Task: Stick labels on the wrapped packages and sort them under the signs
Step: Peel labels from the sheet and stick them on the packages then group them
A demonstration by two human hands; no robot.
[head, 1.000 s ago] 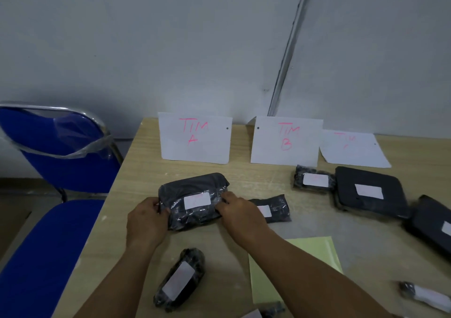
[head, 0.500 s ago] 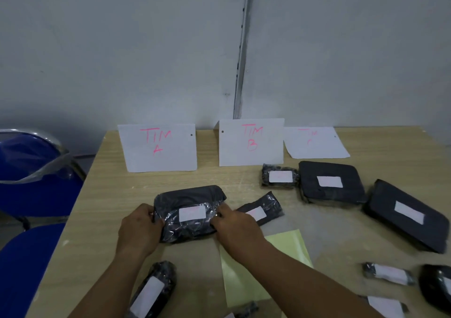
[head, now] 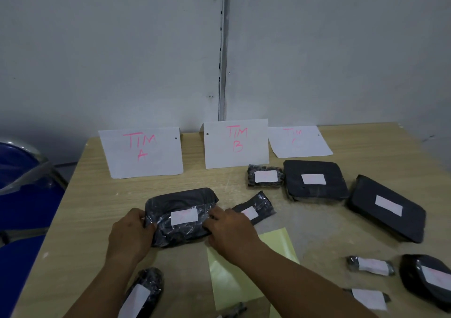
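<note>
The left grip point(head: 130, 234) curls round the left end of a black package point(head: 180, 203); the right grip point(head: 231, 229) holds its right end, fingers bent over the wrap. The package lies on the counter point(head: 97, 207), left of the middle, in front of sign A point(head: 142, 151), with a white label point(head: 184, 216) on top. A slim package point(head: 258, 204) lies just beside the right grip. A yellow sheet point(head: 227, 276) lies under the right forearm at the near edge. Sign B point(head: 235, 143) and a third sign point(head: 299, 140) stand along the far edge. Three labelled packages point(head: 314, 190) lie in front of these, toward the right edge. A blue chair point(head: 22, 195) stands off the left edge.
</note>
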